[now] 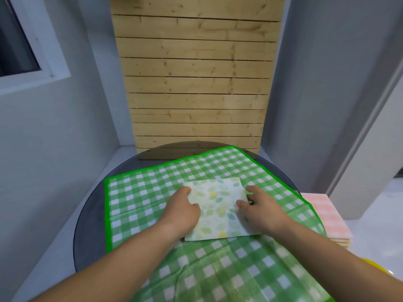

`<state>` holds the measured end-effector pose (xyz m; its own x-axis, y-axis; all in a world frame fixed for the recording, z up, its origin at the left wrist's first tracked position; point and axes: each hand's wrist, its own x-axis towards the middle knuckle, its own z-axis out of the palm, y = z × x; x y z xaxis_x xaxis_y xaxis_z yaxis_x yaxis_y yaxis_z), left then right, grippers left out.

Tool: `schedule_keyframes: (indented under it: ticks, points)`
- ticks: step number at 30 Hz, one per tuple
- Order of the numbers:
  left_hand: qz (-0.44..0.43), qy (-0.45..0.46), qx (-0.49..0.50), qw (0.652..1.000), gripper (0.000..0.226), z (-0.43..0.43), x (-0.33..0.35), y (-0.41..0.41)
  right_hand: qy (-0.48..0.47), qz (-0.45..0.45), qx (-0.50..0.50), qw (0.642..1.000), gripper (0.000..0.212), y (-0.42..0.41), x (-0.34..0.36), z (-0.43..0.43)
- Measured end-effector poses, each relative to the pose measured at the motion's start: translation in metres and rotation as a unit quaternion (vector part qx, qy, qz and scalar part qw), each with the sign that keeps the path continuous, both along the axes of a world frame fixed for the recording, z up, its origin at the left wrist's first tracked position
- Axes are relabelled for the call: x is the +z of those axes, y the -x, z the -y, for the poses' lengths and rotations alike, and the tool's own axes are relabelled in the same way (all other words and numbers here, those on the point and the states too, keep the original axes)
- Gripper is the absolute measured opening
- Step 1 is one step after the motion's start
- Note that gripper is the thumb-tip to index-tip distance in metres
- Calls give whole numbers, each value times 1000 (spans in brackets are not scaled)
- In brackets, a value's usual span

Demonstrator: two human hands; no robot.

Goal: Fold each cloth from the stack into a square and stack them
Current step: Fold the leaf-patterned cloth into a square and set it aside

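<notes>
1 round table is draped with a green checked cloth; a pink stack is set beside it. On the green cloth, a folded leaf-print cloth is gripped at its edges by the left hand and right hand.

Round table, centre of the room: a large spread cloth lies on it, covering most of the top and running off the near edge. A small folded cloth lies on the middle of the spread cloth, with the left hand holding its left edge and the right hand holding its right edge. A slatted panel stands upright against the wall behind the table. A stack of cloths lies just beyond the table's right rim, and a window sits high in the wall at far left.
</notes>
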<state>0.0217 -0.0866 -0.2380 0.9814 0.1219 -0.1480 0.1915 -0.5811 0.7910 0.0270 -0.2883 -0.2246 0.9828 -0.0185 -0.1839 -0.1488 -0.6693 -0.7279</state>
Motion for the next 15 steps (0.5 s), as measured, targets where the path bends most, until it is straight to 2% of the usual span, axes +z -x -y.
schedule_keyframes:
  ticks: [5, 8, 11, 15]
  points:
    - [-35, -7, 0, 999, 61, 5, -4, -4, -22, 8, 0, 1000, 55, -2, -1, 1]
    - [-35, 18, 8, 999, 59, 0, -2, -6, -55, 14, -5, 998, 40, -4, -3, 6]
    - [-35, 70, 56, 995, 40, -4, 6, -6, -75, 21, -28, 997, 26, -6, -2, 9]
    - [-38, 155, 111, 981, 27, -7, 13, -6, -170, -9, -51, 984, 24, -10, -3, 12]
